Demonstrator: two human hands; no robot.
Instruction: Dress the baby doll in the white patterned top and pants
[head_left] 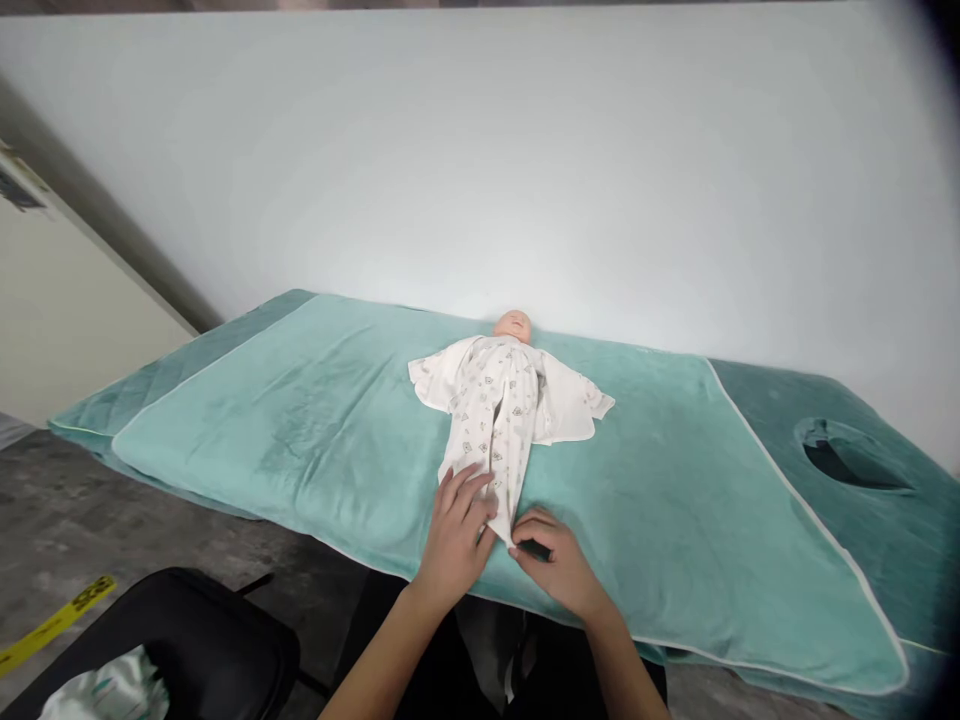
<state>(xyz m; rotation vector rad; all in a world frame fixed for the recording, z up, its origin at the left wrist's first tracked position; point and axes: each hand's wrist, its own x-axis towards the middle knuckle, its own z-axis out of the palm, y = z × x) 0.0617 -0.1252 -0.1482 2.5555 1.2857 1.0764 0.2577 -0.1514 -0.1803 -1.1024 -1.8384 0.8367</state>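
One bald pink doll (pixel 513 325), body hidden by one white printed cloth outfit (pixel 511 430), on one teal plush blanket (pixel 660 500). Left hand (pixel 454 532)'s loosely spread on the outfit, right hand (pixel 559 565)'s pinching its tip.

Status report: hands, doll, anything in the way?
Left hand resting on patterned garment; right hand pinching its tip. Doll face-up on green blanket. No visible obstruction.

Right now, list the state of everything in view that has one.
Doll: face up, head uncovered
Outfit: sleeves spread wide, legs side by side
Left hand: spread, resting on the outfit
Right hand: pinching the outfit's lower end
Blanket: laid out, lightly creased
Bed: mostly covered by the blanket, ends showing
Bundle: crumpled, on the chair
Chair: occupied by the bundle
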